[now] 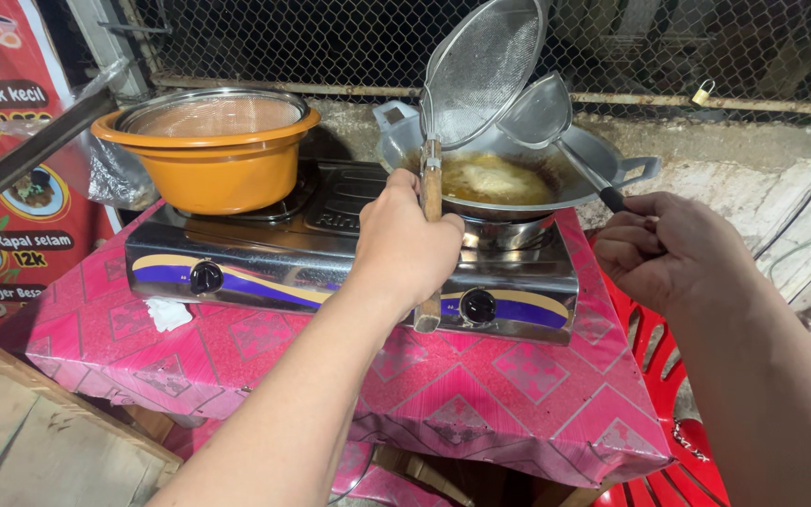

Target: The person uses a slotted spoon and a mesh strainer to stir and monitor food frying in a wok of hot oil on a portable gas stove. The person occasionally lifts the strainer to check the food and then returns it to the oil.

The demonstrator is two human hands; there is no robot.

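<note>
The left hand [405,246] is closed in a full fist round the wooden handle of a large mesh strainer [482,68], thumb side up, with the handle's lower end projecting below the fist in front of the stove. The strainer is raised and tilted back, its round wire basket clear of the oil and well above the wok [603,174]. The right hand [661,246] is closed in a pinch on the dark grip of a ladle [539,113]; its thin metal shaft runs up and left, and the shallow steel bowl hangs just beside the strainer's rim, over the wok; whether the two touch cannot be told. Judged from this, the step in hand is tending the frying: both tools are lifted, neither is in the oil. The next move would call for a slow, level lowering of either tool, since the oil is hot and the wok sits near the table's right edge. The wok is grey metal with loop handles, holding amber oil and a pale lump of batter [492,176]. It rests on the right burner of a two-burner stove [330,263], brushed steel with a blue and yellow stripe and two black knobs. On the left burner stands an orange plastic basin [218,164] with a metal sieve set inside. The table wears a glossy pink patterned cloth [481,394]; a wire fence [312,38] stands behind.
</note>
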